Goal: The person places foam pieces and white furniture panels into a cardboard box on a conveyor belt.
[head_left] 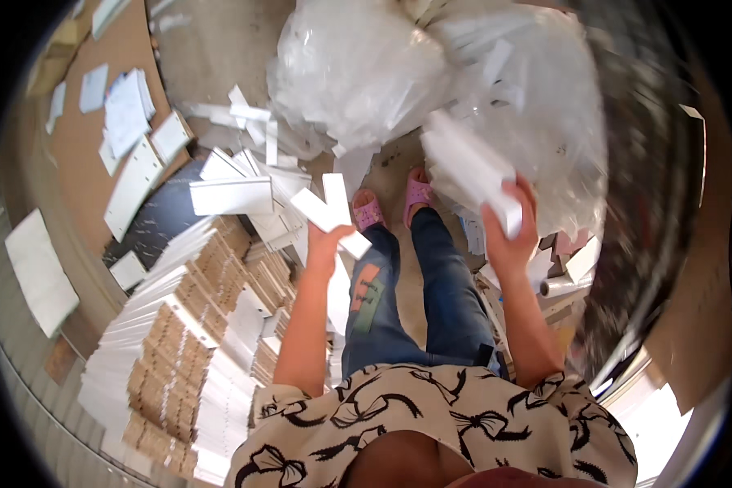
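Closed around a flat white strip (315, 209), my left hand (326, 246) is at the middle, above my left leg. A second narrow white strip (333, 195) stands up beside the first; I cannot tell whether my hand holds it too. My right hand (512, 228) grips a long white piece (468, 159), smeared by motion, which slants up and left in front of a clear plastic bag. Whether that is a single piece or several stacked together does not show. A heap of loose white pieces (233, 196) is just left of my left hand.
Large clear plastic bags (358, 69) fill the far middle and right. Tall stacks of white boards with brown edges (171, 358) rise at my left. Papers (128, 112) rest on a brown surface at the far left. A dark, blurred surface (647, 195) stands along the right.
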### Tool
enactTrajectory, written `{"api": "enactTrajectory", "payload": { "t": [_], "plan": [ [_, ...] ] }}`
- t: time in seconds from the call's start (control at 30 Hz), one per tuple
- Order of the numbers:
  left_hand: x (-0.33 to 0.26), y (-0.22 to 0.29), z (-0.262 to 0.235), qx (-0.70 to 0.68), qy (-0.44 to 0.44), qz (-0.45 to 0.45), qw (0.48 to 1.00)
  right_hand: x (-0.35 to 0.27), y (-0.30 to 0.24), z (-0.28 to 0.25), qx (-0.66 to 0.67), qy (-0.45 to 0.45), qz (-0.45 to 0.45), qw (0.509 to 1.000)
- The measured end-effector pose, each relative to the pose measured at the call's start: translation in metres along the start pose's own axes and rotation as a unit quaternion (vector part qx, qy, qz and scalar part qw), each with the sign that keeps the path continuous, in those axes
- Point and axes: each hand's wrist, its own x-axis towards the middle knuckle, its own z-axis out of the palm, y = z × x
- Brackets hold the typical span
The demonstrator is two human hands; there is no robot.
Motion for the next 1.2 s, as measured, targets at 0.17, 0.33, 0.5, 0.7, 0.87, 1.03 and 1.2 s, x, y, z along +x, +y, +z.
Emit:
{"api": "enactTrajectory", "payload": {
  "t": [0.17,0.33,0.5,0.7,0.87,1.03,1.2],
  "plan": [
    [-0.13,0.041,0.053,-0.247,-0.249,-0.166,0.922,-0.075,-0.108,-0.129,0.155,0.013,-0.007,0.988],
    [-0.251,0.057,0.106,-0.245,-0.481,-0.039,0.841,-0.165,-0.173,-0.216,0.576,0.18,0.251,0.757],
    [-0.387,0.046,0.151,-0.135,-0.438,0.106,0.882,-0.278,-0.163,-0.29,0.547,0.185,0.163,0.8],
    [-0.535,-0.086,0.2,0.016,-0.531,0.195,0.824,-0.443,-0.07,-0.413,0.679,0.117,0.146,0.71],
    [-0.585,-0.211,0.275,0.154,-0.796,0.076,0.58,-0.581,-0.057,-0.514,0.591,0.118,0.255,0.756],
    [-0.705,-0.338,0.318,0.212,-0.775,-0.05,0.593,-0.7,-0.05,-0.553,0.471,0.312,0.243,0.788],
    [-0.804,-0.415,0.344,0.336,-0.712,-0.124,0.605,-0.792,-0.029,-0.595,-0.008,0.533,0.221,0.816]
  ]
}}
